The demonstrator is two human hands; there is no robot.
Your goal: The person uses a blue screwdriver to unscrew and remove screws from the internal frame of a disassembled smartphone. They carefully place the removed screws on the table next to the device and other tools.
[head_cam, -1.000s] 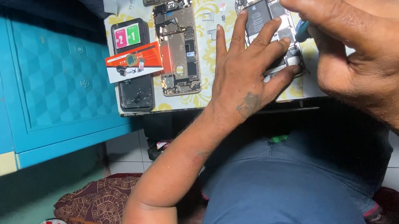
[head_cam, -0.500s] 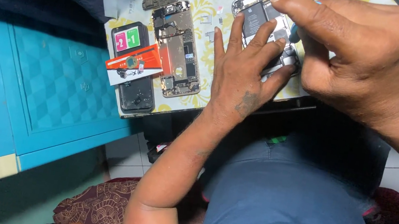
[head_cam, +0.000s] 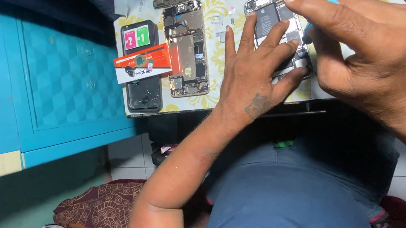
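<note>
Head view: left hand (head_cam: 253, 76) flat, fingers spread, pinning opened phone (head_cam: 278, 25); right hand (head_cam: 372, 54) pinching tool.

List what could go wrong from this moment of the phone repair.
The left hand pins the opened phone only by its fingers; a slip under the right hand might scratch the internals. Tiny loose parts on the patterned mat could be swept off. The mat sits near the edge.
</note>
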